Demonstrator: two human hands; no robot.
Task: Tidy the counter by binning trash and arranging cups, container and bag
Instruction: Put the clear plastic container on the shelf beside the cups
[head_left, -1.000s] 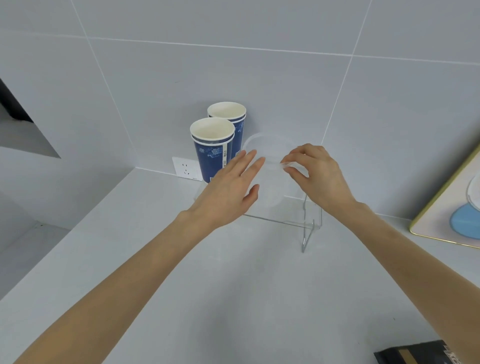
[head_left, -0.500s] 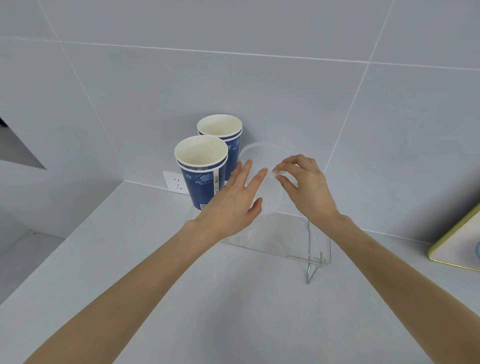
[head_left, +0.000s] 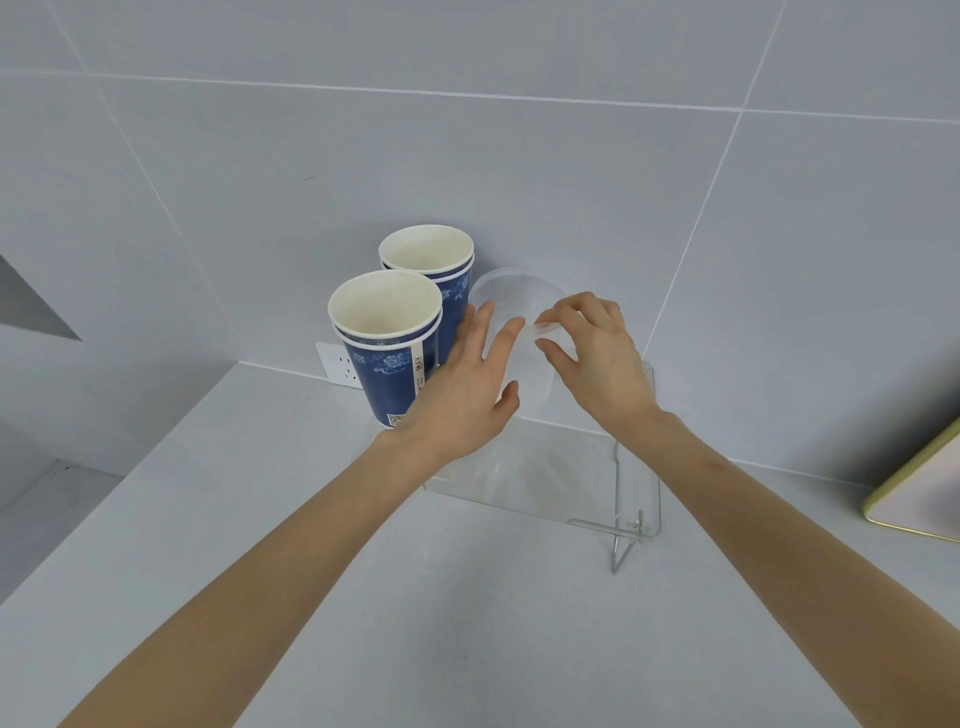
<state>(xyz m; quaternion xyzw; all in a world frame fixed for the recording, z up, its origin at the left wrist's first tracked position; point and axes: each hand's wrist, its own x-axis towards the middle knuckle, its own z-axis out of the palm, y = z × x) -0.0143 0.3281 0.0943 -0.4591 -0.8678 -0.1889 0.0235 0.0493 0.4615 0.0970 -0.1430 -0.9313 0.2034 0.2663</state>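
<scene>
Two short stacks of blue paper cups stand on a clear acrylic shelf (head_left: 571, 473) by the wall: the near stack (head_left: 387, 343) and the far stack (head_left: 428, 260). Right of them sits a clear plastic container (head_left: 511, 293). My right hand (head_left: 592, 353) pinches the container's front rim between thumb and fingers. With its fingers spread, my left hand (head_left: 467, 384) lies flat against the container's left side, between it and the near cups. The container's lower part is hidden behind both hands.
A white wall socket (head_left: 337, 364) sits low behind the cups. A gold-edged tray (head_left: 914, 499) leans at the right edge. The grey counter (head_left: 260, 519) runs toward me and drops off at the left.
The view has shifted, so the cups and shelf sit closer and lower in frame. Both hands stay on the container, nearly unmoved. The dark bag at the bottom right has left the view.
</scene>
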